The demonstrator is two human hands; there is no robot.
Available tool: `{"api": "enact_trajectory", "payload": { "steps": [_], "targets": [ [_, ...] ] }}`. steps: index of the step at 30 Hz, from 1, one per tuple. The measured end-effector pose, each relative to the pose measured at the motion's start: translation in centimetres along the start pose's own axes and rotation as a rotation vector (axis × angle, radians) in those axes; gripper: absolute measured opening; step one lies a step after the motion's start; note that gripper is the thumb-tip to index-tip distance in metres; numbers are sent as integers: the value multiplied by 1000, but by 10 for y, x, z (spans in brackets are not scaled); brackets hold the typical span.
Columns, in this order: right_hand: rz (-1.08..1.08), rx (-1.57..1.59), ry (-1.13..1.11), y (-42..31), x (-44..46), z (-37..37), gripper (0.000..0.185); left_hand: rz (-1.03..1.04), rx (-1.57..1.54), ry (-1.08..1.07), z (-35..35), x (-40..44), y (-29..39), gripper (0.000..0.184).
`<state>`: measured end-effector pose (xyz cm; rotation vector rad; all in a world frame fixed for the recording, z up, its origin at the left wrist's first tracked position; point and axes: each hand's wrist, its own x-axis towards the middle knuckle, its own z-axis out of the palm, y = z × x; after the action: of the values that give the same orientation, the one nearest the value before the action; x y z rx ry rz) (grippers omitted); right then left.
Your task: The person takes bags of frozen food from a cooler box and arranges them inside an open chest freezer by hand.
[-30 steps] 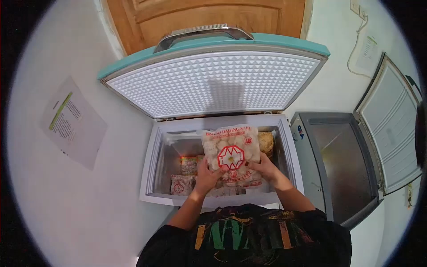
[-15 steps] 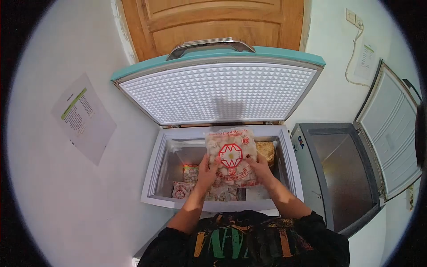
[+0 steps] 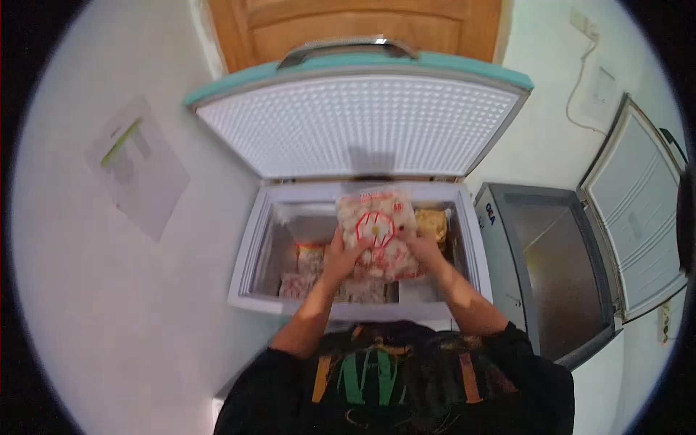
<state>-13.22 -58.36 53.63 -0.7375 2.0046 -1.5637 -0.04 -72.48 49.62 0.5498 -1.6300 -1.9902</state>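
Observation:
A clear plastic bag of pale round pieces with red print [image 3: 375, 226] is held over the open chest freezer [image 3: 250, 243]. My left hand [image 3: 342, 259] grips its lower left side, and my right hand [image 3: 425, 250] grips its lower right side. Down in the freezer, to the left, lie a small pack with an orange edge [image 3: 310, 255] and a red-printed bag [image 3: 296, 285]. More packs [image 3: 366, 292] lie under the held bag, partly hidden by it. A yellowish bag [image 3: 433, 223] sits to the right, behind my right hand. The view is slightly blurred.
The freezer's raised lid [image 3: 362, 123] stands in front of a wooden door [image 3: 355, 29]. A second, grey-rimmed freezer [image 3: 558, 268] with its lid [image 3: 638, 210] raised is at the right. A paper sheet [image 3: 138, 167] hangs on the left wall. A cable [image 3: 576, 90] runs down the right wall.
The camera view has tilted down, then up, then down again, shifting the scene. Both hands have kept hold of the bag, which is now a little lower over the freezer relative to its rim.

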Motion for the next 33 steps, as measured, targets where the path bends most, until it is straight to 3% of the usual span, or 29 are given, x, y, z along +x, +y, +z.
{"api": "enact_trajectory", "payload": {
  "steps": [2, 3, 6, 8, 9, 11, 13, 16, 19, 21, 22, 25, 27, 31, 33],
  "targets": [
    [121, 24, 13, -8, 12, -1, 27, -102, -132, -21, 5, 13, 4, 55],
    [243, 101, -91, 12, 22, -4, 28, -190, -225, -22, 3, 6, 7, 56],
    [526, 196, -267, 50, -1, -9, 28, -176, -30, 65, -5, -12, -47, 56],
    [634, 210, -302, 60, -9, -8, 28, 31, 61, 57, -6, -19, -58, 51],
    [681, 230, -336, 73, -20, -4, 26, 20, 64, 72, -14, -26, -55, 51],
    [740, 249, -385, 84, -30, 2, 25, -251, 126, 97, -34, -39, -43, 61],
    [872, 252, -369, 82, -31, 6, 27, -293, 35, 58, -64, -32, -80, 62],
    [795, 14, -352, 74, -20, 3, 28, 0, 687, 378, -102, -20, -90, 55],
    [742, 55, -210, 78, -13, -11, 27, -30, 612, 368, -155, 3, -109, 60],
    [752, 54, -153, 89, -9, -24, 25, -233, 903, 365, -183, 18, -124, 66],
    [761, 56, -104, 93, -9, -28, 23, -230, 898, 360, -194, 23, -137, 66],
    [774, 63, -80, 99, -11, -35, 20, -507, 1144, 324, -220, 31, -173, 77],
    [769, 45, -50, 94, -20, -28, 20, -655, 1159, 110, -240, 30, -195, 89],
    [800, 7, -31, 109, -37, -20, 18, -753, 1210, 59, -257, 13, -248, 85],
    [791, -66, -124, 107, -36, -7, 17, -800, 1223, 55, -255, 6, -256, 82]
  ]
}}
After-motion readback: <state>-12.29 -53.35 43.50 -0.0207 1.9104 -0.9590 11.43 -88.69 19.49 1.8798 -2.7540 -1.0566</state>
